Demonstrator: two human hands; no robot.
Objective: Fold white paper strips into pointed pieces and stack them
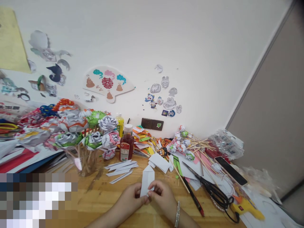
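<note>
Many paper flowers (71, 126) stand at the far left. They are too crowded to count, and their sticks go down into one glass jar (86, 164). To the right of the jar you have two bottles: one red bottle (126, 144) in front and one yellow bottle (120, 123) behind it. Next come the white strips (121, 169), lying flat on the wooden surface (102, 196). I count four, perhaps five, because they overlap.

Then comes your own work. One folded white paper (147, 179) stands upright between your hands, pointed end up, over the surface in front of you. Your left hand (131, 198) and your right hand (163, 196) are together. The thumb and forefinger of each are clamped on the lower edge of this paper, with the fingertips nearly touching. In my judgement you are in the middle of folding and are pressing or adjusting a crease at the bottom. A further fold would ask for a firm pinch with one hand while the other turns the flap. The edges must be kept aligned, since thin paper slips easily. One bracelet (177, 213) sits on your right wrist.

Further right, at the back, is a heap of wooden skewers (190, 145) with small paper balls; their number I cannot tell. Nearer to you lie one red pen (193, 196), one pair of black scissors (211, 186), one dark phone (231, 171) and one yellow glue gun (247, 207), all apart from your hands.
</note>
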